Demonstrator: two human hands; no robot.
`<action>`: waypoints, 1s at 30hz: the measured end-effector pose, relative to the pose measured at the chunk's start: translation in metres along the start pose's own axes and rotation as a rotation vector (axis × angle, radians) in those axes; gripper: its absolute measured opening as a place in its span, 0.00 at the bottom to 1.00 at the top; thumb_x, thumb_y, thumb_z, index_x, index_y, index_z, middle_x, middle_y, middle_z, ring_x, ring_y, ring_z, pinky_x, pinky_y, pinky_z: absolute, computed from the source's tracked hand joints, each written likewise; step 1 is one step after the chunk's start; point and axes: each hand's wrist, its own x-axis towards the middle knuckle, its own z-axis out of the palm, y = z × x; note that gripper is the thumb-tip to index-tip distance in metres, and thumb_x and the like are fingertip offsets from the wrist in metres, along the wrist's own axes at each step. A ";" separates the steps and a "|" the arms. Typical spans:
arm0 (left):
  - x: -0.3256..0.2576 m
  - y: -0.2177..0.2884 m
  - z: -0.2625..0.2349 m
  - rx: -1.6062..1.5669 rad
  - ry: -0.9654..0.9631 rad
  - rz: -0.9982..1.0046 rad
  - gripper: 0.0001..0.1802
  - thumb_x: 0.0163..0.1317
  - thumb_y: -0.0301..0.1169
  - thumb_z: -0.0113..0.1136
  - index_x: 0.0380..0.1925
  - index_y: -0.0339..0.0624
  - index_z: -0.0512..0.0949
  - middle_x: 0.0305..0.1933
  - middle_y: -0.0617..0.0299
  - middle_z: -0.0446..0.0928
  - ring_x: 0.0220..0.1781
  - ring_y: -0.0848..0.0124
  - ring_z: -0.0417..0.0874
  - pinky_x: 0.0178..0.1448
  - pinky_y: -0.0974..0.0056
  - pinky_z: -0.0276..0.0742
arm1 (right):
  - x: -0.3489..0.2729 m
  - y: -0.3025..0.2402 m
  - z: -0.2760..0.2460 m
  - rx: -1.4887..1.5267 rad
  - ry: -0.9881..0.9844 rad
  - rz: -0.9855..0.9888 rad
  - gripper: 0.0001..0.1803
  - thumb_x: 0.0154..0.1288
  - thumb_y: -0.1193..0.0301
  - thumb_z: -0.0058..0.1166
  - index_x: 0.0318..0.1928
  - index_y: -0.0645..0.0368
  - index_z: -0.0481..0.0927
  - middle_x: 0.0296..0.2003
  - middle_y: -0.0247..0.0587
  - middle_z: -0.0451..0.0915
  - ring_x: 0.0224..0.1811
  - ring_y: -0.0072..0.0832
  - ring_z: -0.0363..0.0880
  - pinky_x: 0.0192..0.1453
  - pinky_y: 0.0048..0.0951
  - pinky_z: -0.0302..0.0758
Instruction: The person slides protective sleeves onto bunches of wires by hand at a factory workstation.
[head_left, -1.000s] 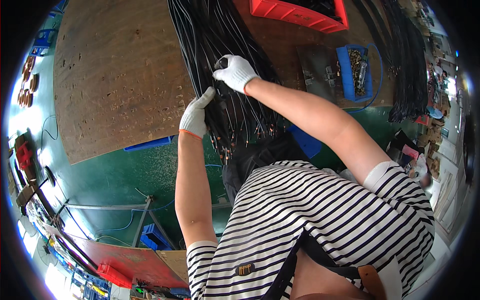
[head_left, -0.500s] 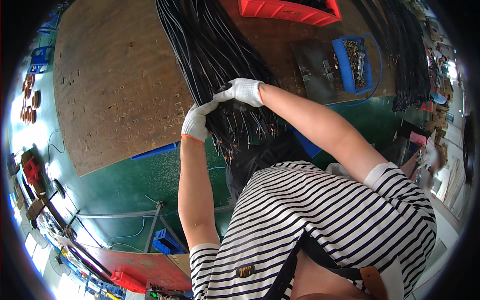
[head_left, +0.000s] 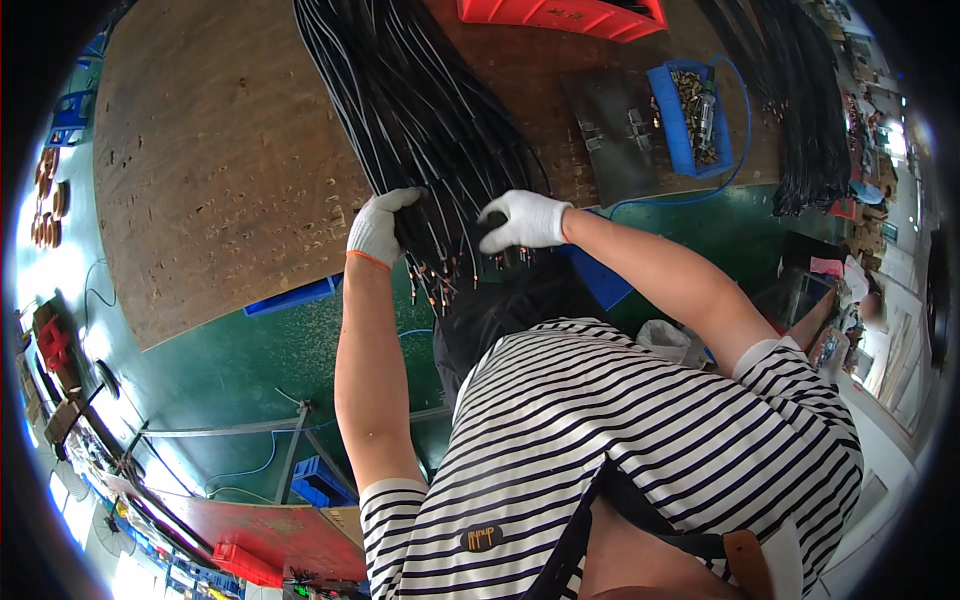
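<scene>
A thick bundle of black cables (head_left: pixel 425 110) runs over the wooden table and hangs past its near edge, with bare coppery ends bunched at the bottom. On the bundle's left side, my left hand (head_left: pixel 376 228), in a white knit glove with an orange cuff, curls around the outer cables; some of its fingers are hidden there. My right hand (head_left: pixel 530 220), gloved alike, is at the right side of the cables near their ends. Its thumb and fingers are spread apart, with nothing visibly gripped between them.
The brown wooden tabletop (head_left: pixel 220 150) has a worn surface. At its far side stands a red bin (head_left: pixel 565 18). To the right are a dark plate (head_left: pixel 610 145) with metal fittings, a blue bin (head_left: pixel 685 155) of small brass-coloured parts, a blue hose (head_left: pixel 748 120) and another black cable bundle (head_left: pixel 800 120).
My right hand has come away from my left and moved right and down, its fingers spreading. My left hand has shifted slightly left, still at the bundle's edge. The whole view has shifted a little.
</scene>
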 end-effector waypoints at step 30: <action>0.002 -0.004 0.016 0.132 0.040 0.168 0.14 0.70 0.29 0.67 0.53 0.39 0.84 0.41 0.58 0.88 0.40 0.62 0.91 0.41 0.53 0.91 | 0.057 -0.011 0.029 0.610 0.063 0.093 0.20 0.58 0.69 0.76 0.50 0.65 0.90 0.41 0.41 0.91 0.41 0.28 0.87 0.50 0.32 0.82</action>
